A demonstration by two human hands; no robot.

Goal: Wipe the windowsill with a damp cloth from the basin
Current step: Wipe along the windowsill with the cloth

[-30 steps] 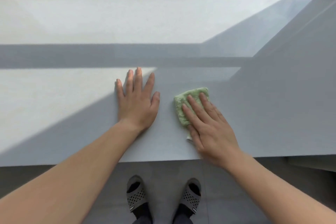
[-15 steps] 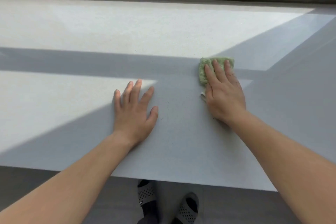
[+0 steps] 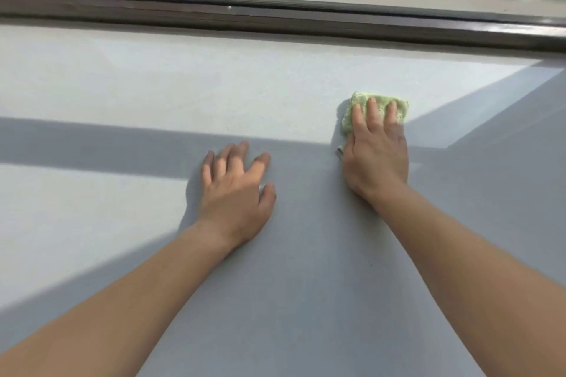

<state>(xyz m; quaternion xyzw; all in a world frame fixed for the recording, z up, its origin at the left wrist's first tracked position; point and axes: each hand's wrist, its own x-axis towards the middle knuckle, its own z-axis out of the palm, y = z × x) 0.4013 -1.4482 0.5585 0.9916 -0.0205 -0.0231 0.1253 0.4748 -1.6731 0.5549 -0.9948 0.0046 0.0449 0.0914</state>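
A wide pale grey windowsill fills the view, part sunlit, part in shadow. A folded green cloth lies on it right of centre, in the sunlit band. My right hand presses flat on the cloth, fingers stretched over it, so only its far edge and left side show. My left hand rests on the sill to the left, palm down, fingers spread, holding nothing. The basin is out of view.
A dark brown window frame runs along the far edge of the sill, with glass above it showing ground and plants outside. At the right, a shadowed side wall meets the sill.
My right hand has pushed the cloth away from me, from near the sill's front edge into the sunlit band toward the window. My left hand stayed planted. The view has tilted up toward the window.
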